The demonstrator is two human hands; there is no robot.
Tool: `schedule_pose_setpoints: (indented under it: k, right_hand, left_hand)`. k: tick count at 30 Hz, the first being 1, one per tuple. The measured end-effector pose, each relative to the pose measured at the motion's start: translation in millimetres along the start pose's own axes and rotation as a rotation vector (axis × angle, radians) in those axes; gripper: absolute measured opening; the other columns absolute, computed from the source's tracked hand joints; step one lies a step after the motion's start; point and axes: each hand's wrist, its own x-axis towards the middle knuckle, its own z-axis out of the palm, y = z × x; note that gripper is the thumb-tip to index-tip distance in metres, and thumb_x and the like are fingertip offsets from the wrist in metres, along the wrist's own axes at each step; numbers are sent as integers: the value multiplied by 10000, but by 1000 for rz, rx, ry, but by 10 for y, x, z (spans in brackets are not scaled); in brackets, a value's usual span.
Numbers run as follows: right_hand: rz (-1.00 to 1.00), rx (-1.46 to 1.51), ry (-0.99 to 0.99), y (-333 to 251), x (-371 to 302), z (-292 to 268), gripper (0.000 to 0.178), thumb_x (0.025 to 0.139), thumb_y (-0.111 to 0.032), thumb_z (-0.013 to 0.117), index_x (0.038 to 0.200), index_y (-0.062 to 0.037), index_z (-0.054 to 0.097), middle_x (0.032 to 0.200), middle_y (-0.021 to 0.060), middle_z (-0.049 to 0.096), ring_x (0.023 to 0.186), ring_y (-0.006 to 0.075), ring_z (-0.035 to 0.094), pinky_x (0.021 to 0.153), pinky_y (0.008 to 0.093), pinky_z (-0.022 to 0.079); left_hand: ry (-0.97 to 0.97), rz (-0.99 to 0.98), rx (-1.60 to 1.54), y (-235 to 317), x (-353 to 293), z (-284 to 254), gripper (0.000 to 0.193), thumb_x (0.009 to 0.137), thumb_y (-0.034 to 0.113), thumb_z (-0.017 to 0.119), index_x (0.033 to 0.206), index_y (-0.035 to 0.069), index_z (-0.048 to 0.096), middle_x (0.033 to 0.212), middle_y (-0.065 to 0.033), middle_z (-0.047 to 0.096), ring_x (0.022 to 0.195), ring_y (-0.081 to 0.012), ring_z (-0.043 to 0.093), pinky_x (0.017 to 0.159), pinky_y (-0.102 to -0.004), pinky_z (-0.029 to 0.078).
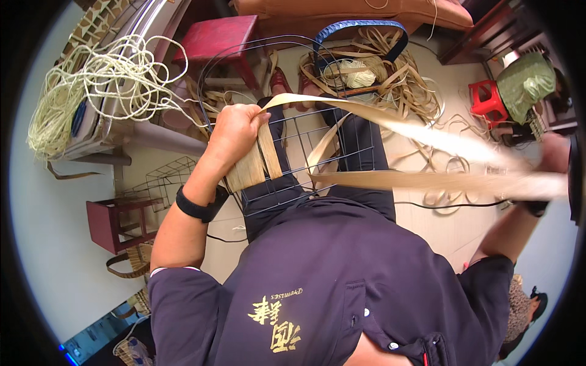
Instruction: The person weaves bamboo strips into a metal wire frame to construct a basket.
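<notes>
On my lap lies a black wire basket frame (298, 129) with a tall arched handle wire. Pale tan flat strips (246, 171) are wrapped side by side over its left end. My left hand (234, 134) is closed at the frame's upper left, pinching the tan strip where it folds over the top wire. From there the long strip (421, 132) stretches to the right, and another length runs back to the frame's near side. Far out at the right edge, my right hand (554, 154) is blurred by motion, with the strip drawn out to it; its fingers are indistinct.
A bundle of pale cord (116, 91) hangs over the table at left. Beyond my knees, coils of tan strip (421, 91) lie around a basket with a blue-wrapped handle (360, 25). Red stools (217, 43) and another wire frame (168, 180) stand around.
</notes>
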Motion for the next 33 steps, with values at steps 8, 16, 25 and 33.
schedule_pose_setpoints:
  k: [8,16,25,33]
  right_hand:
    - [315,-371,918,730,-255,-981,348,982,-98,591,1314,-2,640,1270,76,671,1179,161,609,1035,282,452]
    - [145,-328,-363,-316,1245,2995,482,861,-372,765,1116,3,602,989,211,692,956,369,689,797,425,547]
    - [-447,99,-422,-224,905,1660,197,952,-187,620,954,9,641,786,128,646,709,325,633,667,437,517]
    - [1149,-1463,1040,317,-2378,-2683,433,987,-225,622,1381,-55,561,1240,153,650,1156,246,616,1005,343,467]
  left_hand:
    - [48,38,58,8,-25,66,236,916,204,675,834,-17,676,759,-251,611,737,-441,602,655,-465,471]
    - [32,129,42,-55,121,200,274,928,234,672,838,-25,683,742,-241,624,716,-429,613,642,-455,474]
    - [-30,-20,117,-39,24,83,278,913,237,679,776,-5,677,761,-240,633,749,-447,621,661,-488,484]
    - [-39,49,4,-68,151,167,283,921,235,678,777,-9,674,731,-243,614,713,-445,604,639,-477,473]
